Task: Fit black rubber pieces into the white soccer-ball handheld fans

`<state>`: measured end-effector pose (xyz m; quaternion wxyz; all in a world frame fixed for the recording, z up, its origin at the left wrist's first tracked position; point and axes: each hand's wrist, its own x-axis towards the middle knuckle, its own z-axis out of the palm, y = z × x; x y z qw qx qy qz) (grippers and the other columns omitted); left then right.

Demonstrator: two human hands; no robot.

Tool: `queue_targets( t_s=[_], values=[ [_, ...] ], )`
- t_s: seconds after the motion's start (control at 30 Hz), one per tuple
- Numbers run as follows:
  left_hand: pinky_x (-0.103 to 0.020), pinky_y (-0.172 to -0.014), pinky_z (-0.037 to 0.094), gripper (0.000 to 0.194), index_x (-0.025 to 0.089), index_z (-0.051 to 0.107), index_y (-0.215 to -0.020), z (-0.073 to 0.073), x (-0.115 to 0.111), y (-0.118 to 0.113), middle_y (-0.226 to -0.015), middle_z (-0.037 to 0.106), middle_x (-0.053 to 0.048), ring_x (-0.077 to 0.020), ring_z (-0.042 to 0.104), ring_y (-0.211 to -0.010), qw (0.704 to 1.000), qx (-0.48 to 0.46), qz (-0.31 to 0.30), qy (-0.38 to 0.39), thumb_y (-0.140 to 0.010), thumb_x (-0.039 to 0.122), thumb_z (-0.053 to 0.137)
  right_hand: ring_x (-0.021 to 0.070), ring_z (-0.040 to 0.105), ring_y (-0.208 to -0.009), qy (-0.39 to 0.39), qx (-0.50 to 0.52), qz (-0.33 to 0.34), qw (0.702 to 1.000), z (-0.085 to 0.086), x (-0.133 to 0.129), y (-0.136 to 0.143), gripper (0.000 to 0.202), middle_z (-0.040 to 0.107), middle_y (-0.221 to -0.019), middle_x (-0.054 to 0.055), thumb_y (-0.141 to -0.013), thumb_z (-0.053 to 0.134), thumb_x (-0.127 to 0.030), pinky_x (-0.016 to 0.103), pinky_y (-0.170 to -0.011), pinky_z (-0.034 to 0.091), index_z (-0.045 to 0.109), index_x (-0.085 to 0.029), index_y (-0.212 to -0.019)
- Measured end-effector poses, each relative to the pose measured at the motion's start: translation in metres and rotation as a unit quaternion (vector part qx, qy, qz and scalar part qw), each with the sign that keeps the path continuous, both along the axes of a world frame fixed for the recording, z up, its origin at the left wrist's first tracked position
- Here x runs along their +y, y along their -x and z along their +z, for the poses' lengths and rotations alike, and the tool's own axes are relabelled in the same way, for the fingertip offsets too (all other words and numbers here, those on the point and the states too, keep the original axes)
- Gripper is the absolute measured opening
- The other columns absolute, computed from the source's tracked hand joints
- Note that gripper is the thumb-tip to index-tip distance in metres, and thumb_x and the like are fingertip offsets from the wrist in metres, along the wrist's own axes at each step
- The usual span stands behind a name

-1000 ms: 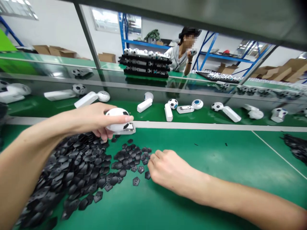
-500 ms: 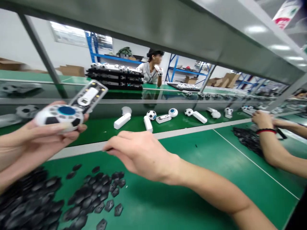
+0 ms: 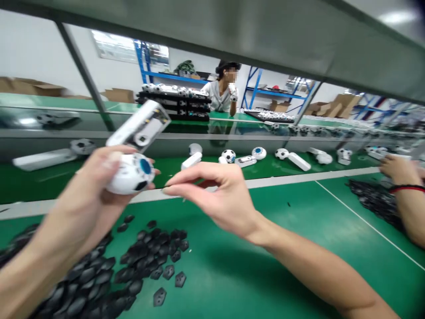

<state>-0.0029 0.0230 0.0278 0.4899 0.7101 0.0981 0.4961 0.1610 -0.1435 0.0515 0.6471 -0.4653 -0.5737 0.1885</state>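
Note:
My left hand (image 3: pixel 81 199) is closed around a white device with a football-patterned ball head (image 3: pixel 128 177) and a blue round button. Its white handle (image 3: pixel 131 124) slants up and right, with an uncovered recess on one side. Just to the right, my right hand (image 3: pixel 219 195) pinches a small dark piece (image 3: pixel 166 186) between thumb and forefinger; only a thin edge of it shows. The pinch is apart from the device. Below the hands lie many loose black pentagon pieces (image 3: pixel 149 252) on the green table, some hidden behind my left forearm.
Several football-headed white devices (image 3: pixel 299 161) lie on the green belt (image 3: pixel 172 170) behind the table edge. A co-worker's hand (image 3: pixel 398 170) is at the right beside another black pile (image 3: pixel 375 199). Across the line sit a person (image 3: pixel 221 93) and stacked black trays (image 3: pixel 175 106). A shelf (image 3: pixel 265 44) hangs overhead.
The device in my left hand has turned, its ball now facing more to the right. Both hands are closer together, and my right hand has rolled so its pinch shows. The camera view has shifted left.

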Motion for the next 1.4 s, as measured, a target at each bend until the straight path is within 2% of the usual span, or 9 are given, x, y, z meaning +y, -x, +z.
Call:
queue_targets(
  t_s=[0.07, 0.13, 0.4, 0.6, 0.77, 0.87, 1.1, 1.27, 1.4],
  values=[
    [-0.024, -0.062, 0.063, 0.023, 0.029, 0.081, -0.103, 0.004, -0.026, -0.004, -0.091, 0.076, -0.004, -0.0165, 0.069, -0.074, 0.996, 0.01, -0.035, 0.087, -0.095, 0.049, 0.075, 0.0148, 0.071, -0.07, 0.024, 0.094, 0.019, 0.995, -0.002, 0.004, 0.001, 0.014, 0.079, -0.078, 0.0, -0.084, 0.092, -0.03, 0.026, -0.067, 0.058, 0.082, -0.021, -0.081],
    [-0.021, -0.059, 0.058, 0.028, 0.027, 0.08, -0.102, 0.002, -0.038, -0.007, -0.091, 0.072, -0.005, -0.0153, 0.065, -0.072, 0.994, 0.025, -0.045, 0.097, -0.095, 0.053, 0.074, 0.0155, 0.07, -0.068, 0.06, 0.154, 0.042, 0.985, -0.004, 0.007, 0.002, 0.024, 0.077, -0.073, 0.001, -0.078, 0.096, -0.036, 0.026, -0.063, 0.056, 0.08, -0.019, -0.078],
    [-0.023, -0.061, 0.051, 0.035, 0.027, 0.072, -0.118, -0.005, -0.053, 0.0, -0.105, 0.068, -0.005, -0.0167, 0.06, -0.078, 0.99, 0.134, 0.037, -0.019, -0.106, 0.056, 0.055, 0.012, 0.06, -0.068, 0.113, 0.116, 0.018, 0.987, -0.015, 0.012, 0.009, 0.029, 0.072, -0.075, -0.002, -0.077, 0.095, -0.039, 0.023, -0.059, 0.046, 0.074, -0.018, -0.077],
    [-0.02, -0.056, 0.048, 0.029, 0.025, 0.072, -0.105, -0.002, -0.057, 0.0, -0.104, 0.069, -0.003, -0.0123, 0.059, -0.07, 0.98, 0.147, 0.099, -0.09, -0.092, 0.05, 0.077, 0.0138, 0.063, -0.07, 0.134, 0.089, 0.012, 0.987, -0.018, 0.008, 0.018, 0.018, 0.075, -0.076, 0.0, -0.084, 0.086, -0.031, 0.025, -0.065, 0.05, 0.075, -0.018, -0.08],
    [-0.019, -0.054, 0.049, 0.032, 0.023, 0.071, -0.1, -0.005, -0.056, 0.003, -0.093, 0.071, -0.002, -0.012, 0.061, -0.066, 0.984, 0.147, 0.085, -0.057, -0.087, 0.05, 0.083, 0.0151, 0.074, -0.084, 0.121, 0.065, 0.052, 0.989, -0.016, -0.002, 0.018, 0.013, 0.082, -0.088, 0.0, -0.096, 0.071, -0.024, 0.025, -0.078, 0.057, 0.082, -0.021, -0.09],
    [-0.019, -0.053, 0.049, 0.027, 0.023, 0.07, -0.097, -0.006, -0.055, 0.002, -0.089, 0.071, -0.002, -0.0125, 0.061, -0.065, 0.985, 0.144, 0.082, -0.048, -0.09, 0.047, 0.079, 0.0152, 0.078, -0.086, 0.139, 0.033, 0.092, 0.985, -0.008, -0.007, 0.007, 0.018, 0.084, -0.092, 0.001, -0.1, 0.066, -0.022, 0.023, -0.074, 0.057, 0.084, -0.02, -0.099],
    [-0.02, -0.06, 0.054, 0.027, 0.022, 0.073, -0.093, -0.006, -0.043, -0.003, -0.095, 0.071, -0.002, -0.0139, 0.064, -0.074, 0.989, 0.111, 0.056, 0.081, -0.087, 0.046, 0.083, 0.0138, 0.078, -0.076, 0.146, -0.01, 0.014, 0.989, -0.001, -0.005, -0.013, 0.016, 0.083, -0.094, 0.002, -0.102, 0.065, -0.021, 0.023, -0.068, 0.057, 0.078, -0.017, -0.108],
    [-0.021, -0.06, 0.058, 0.034, 0.02, 0.074, -0.093, 0.004, -0.034, -0.004, -0.089, 0.074, -0.004, -0.0159, 0.068, -0.074, 0.976, 0.044, 0.013, 0.214, -0.074, 0.04, 0.094, 0.0143, 0.076, -0.075, 0.28, -0.166, -0.006, 0.945, -0.011, -0.002, -0.018, 0.017, 0.083, -0.09, 0.001, -0.101, 0.064, -0.016, 0.026, -0.071, 0.054, 0.08, -0.018, -0.098],
    [-0.024, -0.055, 0.06, 0.039, 0.02, 0.079, -0.099, 0.011, -0.026, -0.004, -0.093, 0.075, -0.006, -0.0174, 0.069, -0.073, 0.979, 0.011, 0.025, 0.204, -0.068, 0.035, 0.098, 0.0156, 0.075, -0.077, 0.343, -0.309, 0.021, 0.887, -0.02, 0.0, -0.021, 0.009, 0.083, -0.087, 0.0, -0.096, 0.075, -0.015, 0.027, -0.068, 0.045, 0.083, -0.019, -0.096]
  ],
)
